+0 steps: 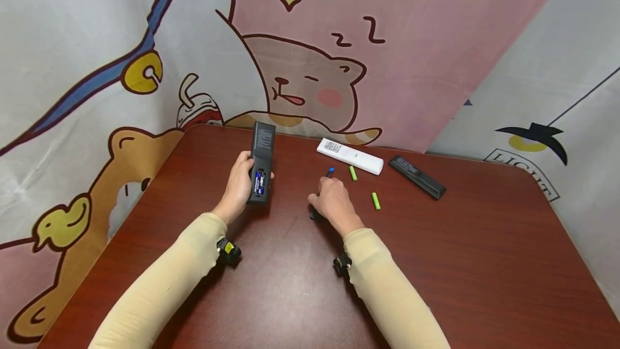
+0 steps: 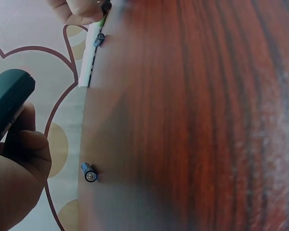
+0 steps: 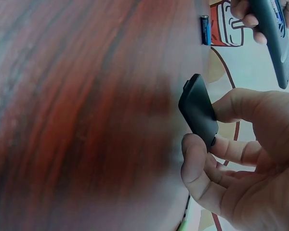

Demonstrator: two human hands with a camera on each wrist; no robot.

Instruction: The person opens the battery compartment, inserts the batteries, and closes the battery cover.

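My left hand (image 1: 236,187) grips a black remote control (image 1: 263,158) raised above the table, its back facing me. Two blue batteries (image 1: 259,183) lie side by side in its uncovered compartment. To the right, my right hand (image 1: 335,203) pinches a small black battery cover (image 3: 199,108) between thumb and fingers, just over the tabletop. Beyond that hand, a loose blue battery (image 1: 330,172) is on the table. Another blue battery (image 2: 89,172) lies near the far edge, seen in both wrist views; the remote hides it in the head view.
A white remote (image 1: 350,156) and a second black remote (image 1: 417,176) lie face down toward the back right. Two green batteries, a farther one (image 1: 353,173) and a nearer one (image 1: 375,201), rest close to them. A printed cloth (image 1: 411,42) hangs behind the brown table (image 1: 290,295).
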